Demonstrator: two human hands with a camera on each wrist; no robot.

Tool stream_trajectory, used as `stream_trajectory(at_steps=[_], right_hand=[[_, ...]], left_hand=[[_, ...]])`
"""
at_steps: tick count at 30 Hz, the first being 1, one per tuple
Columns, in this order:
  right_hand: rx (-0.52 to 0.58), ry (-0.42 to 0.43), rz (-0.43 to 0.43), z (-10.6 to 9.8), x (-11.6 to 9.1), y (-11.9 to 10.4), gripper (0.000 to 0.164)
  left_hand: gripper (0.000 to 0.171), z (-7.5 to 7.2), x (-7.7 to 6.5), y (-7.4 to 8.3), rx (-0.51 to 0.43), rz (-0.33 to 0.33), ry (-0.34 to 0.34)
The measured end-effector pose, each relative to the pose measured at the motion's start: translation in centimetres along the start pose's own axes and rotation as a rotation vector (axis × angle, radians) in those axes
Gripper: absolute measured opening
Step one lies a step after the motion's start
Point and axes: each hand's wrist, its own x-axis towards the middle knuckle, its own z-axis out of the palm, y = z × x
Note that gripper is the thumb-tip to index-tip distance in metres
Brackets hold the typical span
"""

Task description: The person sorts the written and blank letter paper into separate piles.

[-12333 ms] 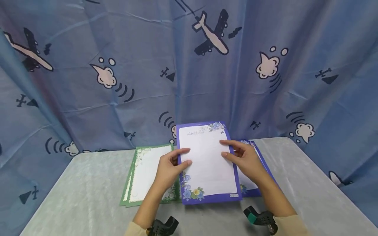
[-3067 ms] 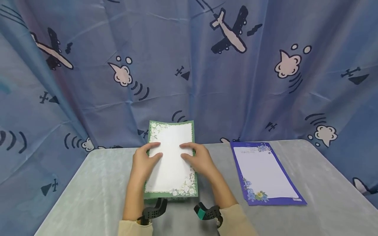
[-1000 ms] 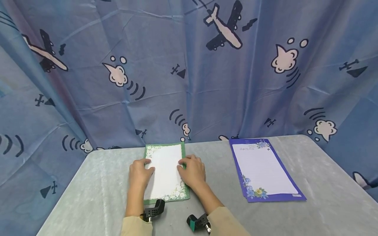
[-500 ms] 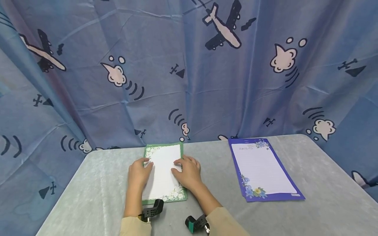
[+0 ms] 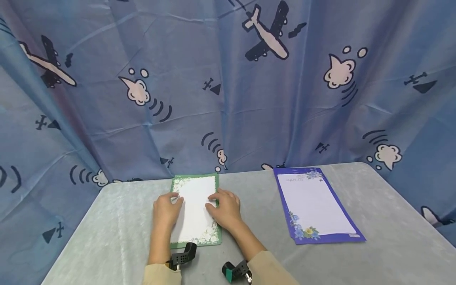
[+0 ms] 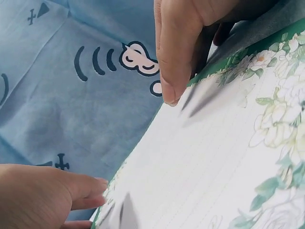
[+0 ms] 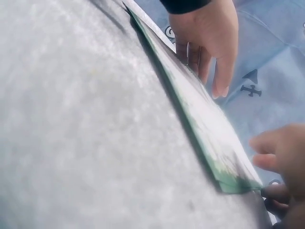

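A stack of green-bordered writing paper (image 5: 195,209), printed with white flowers, lies on the table in the head view. My left hand (image 5: 166,209) grips its left edge, thumb over the top sheet. On the opposite edge, my right hand (image 5: 225,208) holds the stack with thumb and index finger over the border and the other fingers outside it. The right wrist view shows the stack (image 7: 200,119) nearly edge-on, its layers slightly offset at the near corner. Farther right lies purple-bordered writing paper (image 5: 317,206) with blue flowers, untouched by either hand.
The grey cloth-covered table (image 5: 256,261) reaches to a blue curtain (image 5: 178,79) printed with airplanes and clouds. A black wrist camera (image 5: 184,255) sits at the left wrist, and another wrist camera (image 5: 236,271) at the right.
Earlier both hands held up a purple-bordered sheet, then the green-bordered paper. The purple paper now lies at right, and the green stack has come down to the table. Little differs over the last half second.
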Motion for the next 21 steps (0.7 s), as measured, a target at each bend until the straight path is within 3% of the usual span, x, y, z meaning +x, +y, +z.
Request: stream_trajectory(at_steps=[15, 21], right_hand=[[0.009, 0.092, 0.015, -0.9, -0.1, 1.3, 0.022], [0.027, 0.003, 0.002, -2.2, 0.1, 1.8, 0.028]], left_hand=[[0.039, 1.1, 0.1, 2.1, 0.024, 0.019, -0.020], [0.041, 1.2, 0.1, 4.0, -0.017, 0.114, -0.083]])
